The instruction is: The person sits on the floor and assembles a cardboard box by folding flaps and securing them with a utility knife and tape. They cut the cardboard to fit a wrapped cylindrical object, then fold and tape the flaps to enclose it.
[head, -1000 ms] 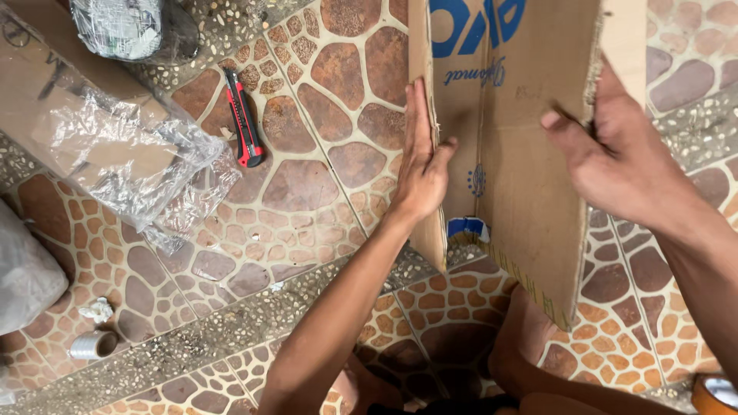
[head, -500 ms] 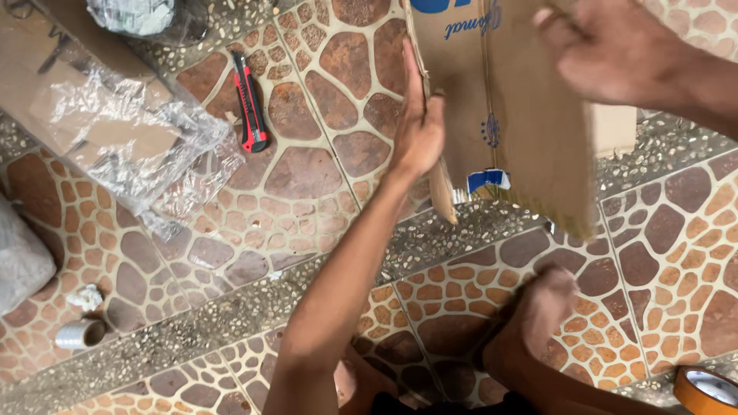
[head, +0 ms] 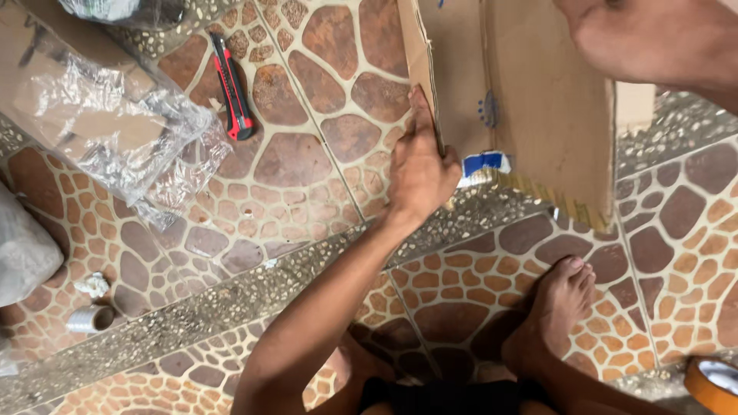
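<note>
The person sat on the floor of brown pebble-pattern tiles (head: 307, 161) and kept a flat brown corrugated cardboard box (head: 530, 115) standing on its edge. The left hand (head: 419, 169) lay flat along the left fold of the box, fingers straight, thumb hooked round a corner with a scrap of blue tape (head: 486, 162); so this grip was open and pressing, not closed around anything. The right hand (head: 653, 38) rested on the top of the cardboard, near the upper border of the view; if its grip was closed on the panel, I could not tell. A bare foot (head: 557, 307) stood just below the box.

A red and black utility knife (head: 233, 86) lay well apart on the left, beside a crumpled clear plastic wrapping (head: 115, 123), and a roll of orange tape (head: 715, 384) showed in the lower right corner.

In my judgement the box could slip or fold down, because only a flat palm supported it on smooth tiles
</note>
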Tool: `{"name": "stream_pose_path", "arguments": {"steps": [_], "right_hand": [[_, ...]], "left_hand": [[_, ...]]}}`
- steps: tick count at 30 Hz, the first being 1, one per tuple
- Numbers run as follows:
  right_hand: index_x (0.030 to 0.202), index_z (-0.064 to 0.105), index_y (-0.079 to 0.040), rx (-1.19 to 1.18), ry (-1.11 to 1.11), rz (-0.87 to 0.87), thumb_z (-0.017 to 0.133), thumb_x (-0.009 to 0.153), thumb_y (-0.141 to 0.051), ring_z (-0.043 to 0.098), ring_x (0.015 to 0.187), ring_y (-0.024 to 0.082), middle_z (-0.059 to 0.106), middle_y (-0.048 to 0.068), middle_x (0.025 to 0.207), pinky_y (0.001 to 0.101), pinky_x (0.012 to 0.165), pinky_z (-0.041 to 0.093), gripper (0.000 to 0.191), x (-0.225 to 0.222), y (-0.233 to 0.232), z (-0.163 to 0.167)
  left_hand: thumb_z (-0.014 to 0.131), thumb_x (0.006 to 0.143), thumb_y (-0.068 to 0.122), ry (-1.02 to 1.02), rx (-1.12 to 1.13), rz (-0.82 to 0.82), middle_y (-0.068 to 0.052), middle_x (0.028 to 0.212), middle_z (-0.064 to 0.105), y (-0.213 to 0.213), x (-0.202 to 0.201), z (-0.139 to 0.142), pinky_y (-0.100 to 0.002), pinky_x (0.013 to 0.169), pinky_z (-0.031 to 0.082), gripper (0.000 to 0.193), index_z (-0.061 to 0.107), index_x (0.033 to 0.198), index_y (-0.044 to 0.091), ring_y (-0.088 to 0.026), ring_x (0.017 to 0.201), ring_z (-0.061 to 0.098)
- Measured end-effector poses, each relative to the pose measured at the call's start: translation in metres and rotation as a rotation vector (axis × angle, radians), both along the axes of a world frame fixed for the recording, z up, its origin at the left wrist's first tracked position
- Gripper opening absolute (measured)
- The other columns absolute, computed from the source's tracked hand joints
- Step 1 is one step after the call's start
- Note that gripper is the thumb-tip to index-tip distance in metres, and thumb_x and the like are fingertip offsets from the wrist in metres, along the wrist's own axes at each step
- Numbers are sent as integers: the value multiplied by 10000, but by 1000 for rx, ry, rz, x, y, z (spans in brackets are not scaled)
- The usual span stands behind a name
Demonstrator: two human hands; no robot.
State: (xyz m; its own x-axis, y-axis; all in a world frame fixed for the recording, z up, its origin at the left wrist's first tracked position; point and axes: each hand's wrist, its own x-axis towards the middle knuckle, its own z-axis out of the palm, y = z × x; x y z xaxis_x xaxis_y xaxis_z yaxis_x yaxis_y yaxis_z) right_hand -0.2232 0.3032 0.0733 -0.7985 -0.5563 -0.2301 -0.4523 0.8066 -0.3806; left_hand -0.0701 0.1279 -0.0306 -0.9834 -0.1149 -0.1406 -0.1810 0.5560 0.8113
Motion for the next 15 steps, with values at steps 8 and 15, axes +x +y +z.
{"name": "stream_pose_path", "arguments": {"steps": [8, 15], "right_hand": [[1088, 580, -43, 230, -269, -258, 307, 1116, -79, 475, 387, 291, 504, 226, 532, 426, 342, 370, 277, -2, 11, -4], [1104, 571, 38, 77, -198, -186, 423, 1100, -181, 546, 566, 273, 572, 233, 726, 405, 479, 442, 264, -18, 51, -31]], "left_hand": [[557, 794, -30, -200, 220, -69, -313, 1466, 521, -29, -3, -18, -425, 1117, 484, 990, 47, 1638, 43, -387, 1274, 590], [517, 865, 8, -100, 494, -88, -165, 1794, -81, -21, 2, 17, -584, 1248, 188, 1065, -115, 1675, 288, -409, 1617, -2]]}}
